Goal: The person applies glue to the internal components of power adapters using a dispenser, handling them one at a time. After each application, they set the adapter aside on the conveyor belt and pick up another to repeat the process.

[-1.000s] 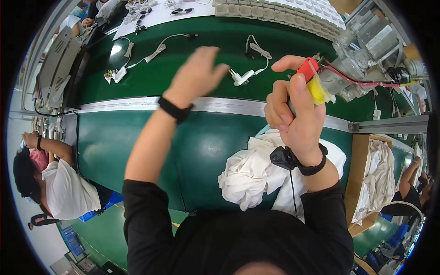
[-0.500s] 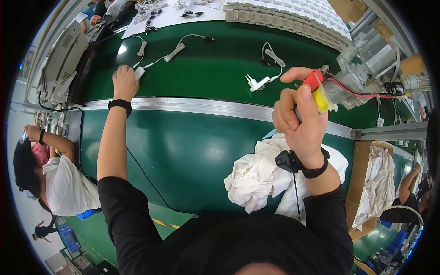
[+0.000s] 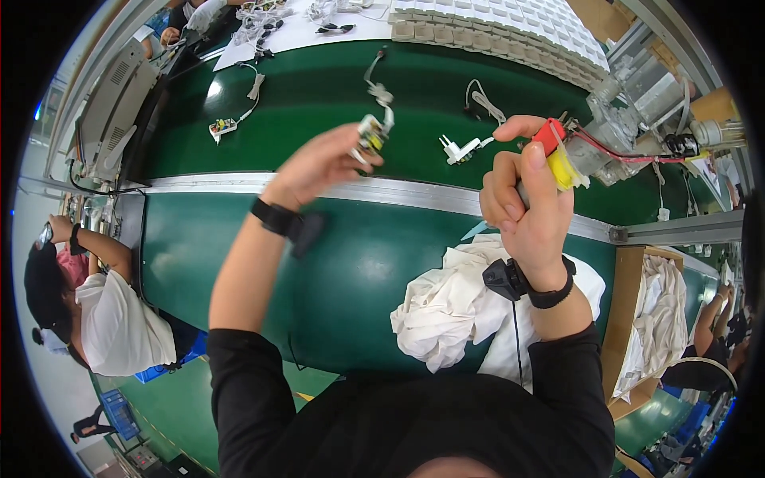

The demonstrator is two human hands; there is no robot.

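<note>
In my left hand (image 3: 312,166), raised over the metal rail, is a small power adapter (image 3: 371,137); its circuit board shows and its white cord trails away from me. My right hand (image 3: 518,203) is wrapped round a hand tool (image 3: 564,171) with a red part, a yellow band and red and black wires; the thumb lies against the red part. Just left of that hand, a white adapter with plug pins (image 3: 460,150) lies on the green surface beside its coiled cord. A third adapter, board exposed (image 3: 223,127), lies at the far left.
A metal rail (image 3: 422,191) crosses between the near green tabletop and the far green surface. White cloth (image 3: 446,307) is heaped near my right forearm. A cardboard box (image 3: 628,319) stands at right. Rows of white housings (image 3: 494,40) and bundled cords (image 3: 259,24) sit at the back.
My left hand has picked up an adapter from the far left and carried it rightward, its cord following. The right hand has barely moved and keeps its hold on the tool.
</note>
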